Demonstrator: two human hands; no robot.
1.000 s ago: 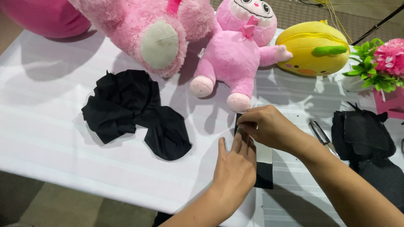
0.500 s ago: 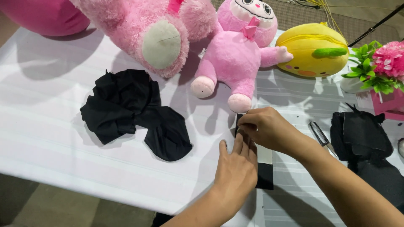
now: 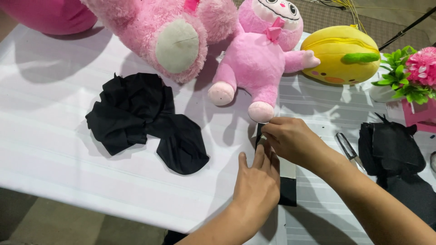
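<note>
Two hands work a small black fabric strip (image 3: 287,190) on a white-covered table (image 3: 54,149), plush toys looking on.

Largest first: big pink plush bear (image 3: 168,31) and smaller pink plush doll (image 3: 263,59) sit at the table's far side, w/ a yellow plush (image 3: 340,54) and potted pink flowers (image 3: 415,72) to the right. A crumpled black cloth pile (image 3: 141,120) lies left of centre; more black pieces (image 3: 395,159) at right edge; small metal tool (image 3: 347,147) near them. Left hand (image 3: 256,183) lies flat, fingers together, pressing the strip down near the table's front edge. Right hand (image 3: 290,138) is closed in a pinch on the strip's top end, just below the doll's foot. Strip looks thin, light, limp — likely to shift or curl unless pinned; best gripped at an edge or corner, by pinch.
</note>
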